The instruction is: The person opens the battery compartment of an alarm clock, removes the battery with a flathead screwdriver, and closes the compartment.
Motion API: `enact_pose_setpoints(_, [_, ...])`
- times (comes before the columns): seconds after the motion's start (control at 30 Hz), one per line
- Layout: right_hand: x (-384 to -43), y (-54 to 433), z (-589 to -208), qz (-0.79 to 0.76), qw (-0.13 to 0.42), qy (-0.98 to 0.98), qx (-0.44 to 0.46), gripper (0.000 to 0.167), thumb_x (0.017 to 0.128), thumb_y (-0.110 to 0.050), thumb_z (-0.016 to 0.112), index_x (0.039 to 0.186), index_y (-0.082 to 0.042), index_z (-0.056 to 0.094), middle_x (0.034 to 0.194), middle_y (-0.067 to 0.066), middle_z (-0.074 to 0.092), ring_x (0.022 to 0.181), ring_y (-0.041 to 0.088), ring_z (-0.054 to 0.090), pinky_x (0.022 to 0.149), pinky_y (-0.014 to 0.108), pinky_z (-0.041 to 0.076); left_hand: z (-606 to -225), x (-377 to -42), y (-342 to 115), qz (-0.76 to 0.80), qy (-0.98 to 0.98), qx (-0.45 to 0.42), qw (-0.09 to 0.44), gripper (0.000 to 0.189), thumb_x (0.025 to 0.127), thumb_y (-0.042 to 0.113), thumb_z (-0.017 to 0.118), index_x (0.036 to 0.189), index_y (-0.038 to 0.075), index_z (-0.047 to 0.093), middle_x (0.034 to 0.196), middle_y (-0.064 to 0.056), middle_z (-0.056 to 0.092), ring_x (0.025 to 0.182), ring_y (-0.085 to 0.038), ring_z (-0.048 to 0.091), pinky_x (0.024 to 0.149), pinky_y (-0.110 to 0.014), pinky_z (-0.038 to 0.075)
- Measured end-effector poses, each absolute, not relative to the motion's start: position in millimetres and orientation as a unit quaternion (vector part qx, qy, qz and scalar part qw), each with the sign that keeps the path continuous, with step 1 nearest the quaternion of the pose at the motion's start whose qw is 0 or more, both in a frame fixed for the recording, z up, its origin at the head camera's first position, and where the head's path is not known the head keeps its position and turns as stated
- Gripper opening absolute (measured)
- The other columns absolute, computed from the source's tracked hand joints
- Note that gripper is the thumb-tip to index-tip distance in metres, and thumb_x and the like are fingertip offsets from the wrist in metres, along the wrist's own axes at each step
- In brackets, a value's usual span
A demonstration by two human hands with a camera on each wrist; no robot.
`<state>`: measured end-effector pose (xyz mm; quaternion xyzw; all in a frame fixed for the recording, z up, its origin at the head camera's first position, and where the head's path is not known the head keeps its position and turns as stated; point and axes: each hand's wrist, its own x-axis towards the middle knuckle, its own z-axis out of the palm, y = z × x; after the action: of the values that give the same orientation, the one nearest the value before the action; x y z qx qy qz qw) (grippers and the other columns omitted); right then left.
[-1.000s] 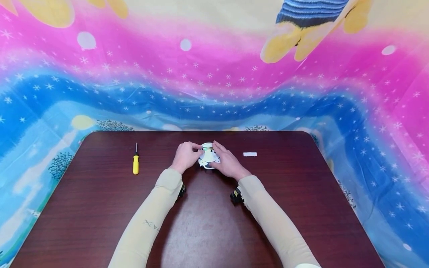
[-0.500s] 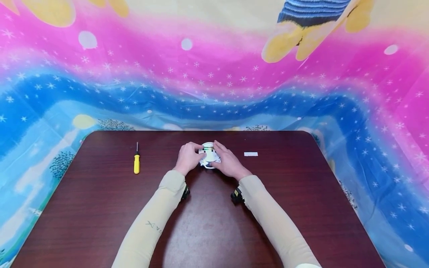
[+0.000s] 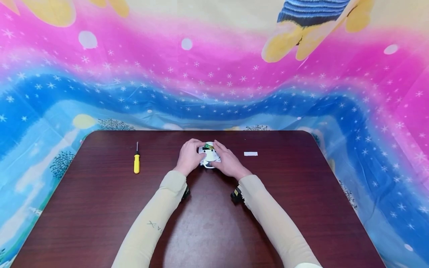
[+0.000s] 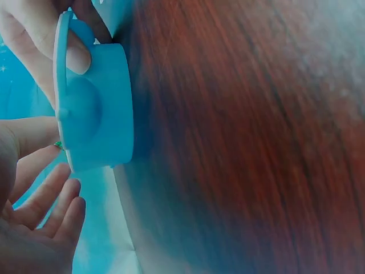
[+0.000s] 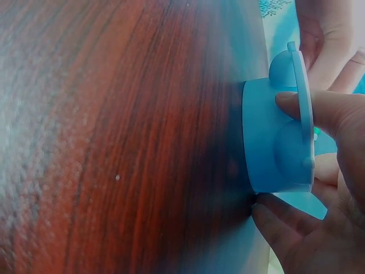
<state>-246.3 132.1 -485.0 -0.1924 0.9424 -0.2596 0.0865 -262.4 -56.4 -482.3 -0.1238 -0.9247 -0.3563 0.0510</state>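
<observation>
A small round white alarm clock (image 3: pixel 210 155) lies back side up on the brown table (image 3: pixel 207 216). In the wrist views it looks blue, with two domed bells (image 5: pixel 290 149) and a curved handle (image 4: pixel 61 68). A green battery (image 3: pixel 209 146) sits slantwise at the opening in its back. My right hand (image 3: pixel 228 159) grips the clock, thumb at the near side and fingers along the right edge. My left hand (image 3: pixel 189 156) has its thumb and index finger at the battery's left end; its other fingers extend beyond the clock in the left wrist view.
To the left lies a yellow-handled screwdriver (image 3: pixel 136 163), its shaft pointing away. A small white rectangular piece (image 3: pixel 250 153) lies right of the hands. Behind the table hangs a colourful printed cloth (image 3: pixel 214 82).
The battery has turned from level to slanted, and more of its green side shows. My left hand has moved slightly right, with its index finger higher. My right hand keeps its hold on the clock.
</observation>
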Motion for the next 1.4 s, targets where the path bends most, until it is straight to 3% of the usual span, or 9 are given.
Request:
enact_pose_setpoints(0.73, [-247, 132, -486, -0.261, 0.081, 0.942, -0.196, 0.080, 0.099, -0.027, 0.068, 0.161, -0.003, 0.022, 0.169, 0.008, 0.015, 0.152, 0.025, 0.020, 0.121, 0.046, 0.019, -475, -277, -52, -0.419, -0.904, -0.084, 0.013, 0.021, 0.089, 0.013, 0.080, 0.108, 0.008, 0.074, 0.104, -0.006, 0.076, 0.101, -0.023, 0.068, 0.089, -0.037, 0.051])
enact_pose_setpoints(0.97, [-247, 132, -487, -0.262, 0.086, 0.941, -0.194, 0.080, 0.100, -0.027, 0.067, 0.162, -0.005, 0.021, 0.169, 0.007, 0.014, 0.152, 0.023, 0.019, 0.121, 0.046, 0.017, -473, -279, -50, -0.421, -0.904, -0.080, -0.003, 0.027, 0.090, 0.015, 0.079, 0.116, 0.010, 0.076, 0.103, -0.006, 0.076, 0.099, -0.022, 0.067, 0.088, -0.037, 0.051])
enact_pose_setpoints(1.4, [-247, 133, -487, -0.267, 0.081, 0.939, -0.199, 0.080, 0.100, -0.027, 0.067, 0.161, -0.003, 0.022, 0.169, 0.009, 0.015, 0.152, 0.024, 0.019, 0.121, 0.047, 0.017, -479, -282, -47, -0.406, -0.910, -0.083, 0.029, 0.020, 0.093, 0.015, 0.075, 0.111, 0.011, 0.080, 0.095, -0.002, 0.076, 0.091, -0.019, 0.066, 0.082, -0.036, 0.051])
